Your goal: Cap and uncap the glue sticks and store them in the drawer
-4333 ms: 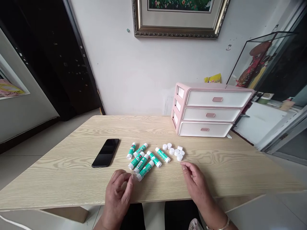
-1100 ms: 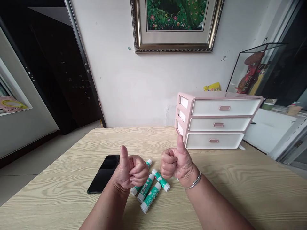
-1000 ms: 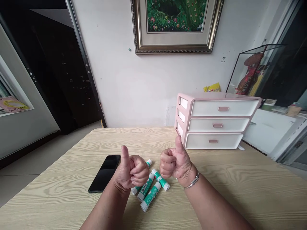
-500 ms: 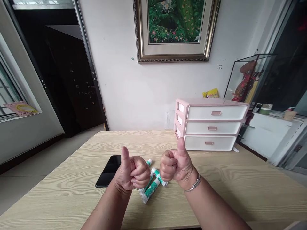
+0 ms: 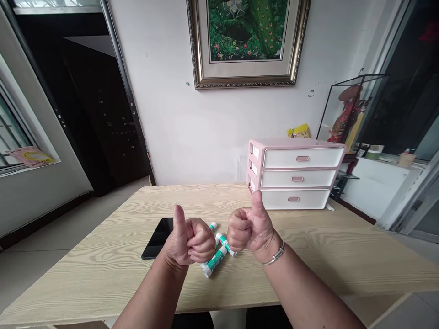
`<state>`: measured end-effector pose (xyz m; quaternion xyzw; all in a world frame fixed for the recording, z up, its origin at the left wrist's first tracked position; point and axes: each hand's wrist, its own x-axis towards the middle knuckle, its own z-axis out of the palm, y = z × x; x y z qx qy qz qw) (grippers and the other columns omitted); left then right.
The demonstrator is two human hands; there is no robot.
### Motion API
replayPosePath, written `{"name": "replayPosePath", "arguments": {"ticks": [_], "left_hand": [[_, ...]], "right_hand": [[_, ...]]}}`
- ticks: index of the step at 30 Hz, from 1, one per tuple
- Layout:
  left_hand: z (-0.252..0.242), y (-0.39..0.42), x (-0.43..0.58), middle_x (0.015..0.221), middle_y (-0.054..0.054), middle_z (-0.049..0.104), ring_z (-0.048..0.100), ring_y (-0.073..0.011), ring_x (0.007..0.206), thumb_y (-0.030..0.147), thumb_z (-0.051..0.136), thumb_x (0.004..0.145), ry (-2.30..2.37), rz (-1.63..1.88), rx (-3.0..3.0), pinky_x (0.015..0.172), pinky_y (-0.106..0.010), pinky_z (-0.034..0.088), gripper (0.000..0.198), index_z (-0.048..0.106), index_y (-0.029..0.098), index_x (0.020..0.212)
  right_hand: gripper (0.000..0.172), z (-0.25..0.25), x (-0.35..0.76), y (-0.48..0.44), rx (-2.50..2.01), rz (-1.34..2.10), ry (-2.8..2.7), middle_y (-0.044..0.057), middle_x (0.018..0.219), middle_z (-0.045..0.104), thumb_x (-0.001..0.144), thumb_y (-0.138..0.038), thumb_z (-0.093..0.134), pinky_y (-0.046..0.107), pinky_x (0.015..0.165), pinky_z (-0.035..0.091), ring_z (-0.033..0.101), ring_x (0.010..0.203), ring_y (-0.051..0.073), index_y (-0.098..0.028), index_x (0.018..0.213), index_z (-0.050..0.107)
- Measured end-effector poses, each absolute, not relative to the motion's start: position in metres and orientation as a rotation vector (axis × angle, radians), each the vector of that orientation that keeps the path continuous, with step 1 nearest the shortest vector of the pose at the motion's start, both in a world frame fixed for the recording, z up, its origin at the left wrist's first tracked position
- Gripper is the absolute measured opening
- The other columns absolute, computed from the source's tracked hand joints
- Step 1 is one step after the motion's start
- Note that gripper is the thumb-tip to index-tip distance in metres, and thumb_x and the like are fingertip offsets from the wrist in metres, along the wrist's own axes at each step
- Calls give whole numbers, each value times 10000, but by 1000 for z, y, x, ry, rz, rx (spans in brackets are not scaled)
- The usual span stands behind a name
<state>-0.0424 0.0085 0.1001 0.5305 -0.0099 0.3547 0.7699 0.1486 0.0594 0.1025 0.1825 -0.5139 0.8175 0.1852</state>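
Above the table, my left hand (image 5: pixel 190 240) makes a fist with the thumb pointing up. Nothing shows in its curled fingers. To its right, my right hand (image 5: pixel 252 228) holds the same thumbs-up shape, also with nothing in it, and a silver bracelet (image 5: pixel 276 254) circles that wrist. Several green-and-white tubes, which look like glue sticks, lie in a loose pile between and behind the hands; the nearest glue stick (image 5: pixel 215 262) is the most visible, and others are partly covered by my left hand. A black phone or tablet (image 5: pixel 157 240) lies flat behind my left forearm, partly hidden.
A pink-and-white three-drawer box (image 5: pixel 297 176) stands at the table's back right, all drawers closed, with a yellow packet (image 5: pixel 300 131) on or behind its top. The wooden table (image 5: pixel 113 269) meets a wall with a framed picture (image 5: pixel 247 81). A glass display case (image 5: pixel 350 109) stands farther right.
Both hands keep their thumbs-up shape. The camera view has shifted slightly, so the table's front edge shows more and the tubes and drawer box sit a little higher in view.
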Motion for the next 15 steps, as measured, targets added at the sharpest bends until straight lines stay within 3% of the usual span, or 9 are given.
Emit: {"name": "replayPosePath", "arguments": {"ticks": [15], "left_hand": [[82, 3, -44, 397, 74, 233, 159, -20, 322, 930, 309, 745, -3, 788, 1101, 301, -153, 143, 794, 239, 204, 432]], "right_hand": [[729, 90, 155, 53, 535, 2350, -1393, -94, 461, 223, 786, -935, 218, 229, 433, 185, 169, 417, 70, -239, 579, 284]]}}
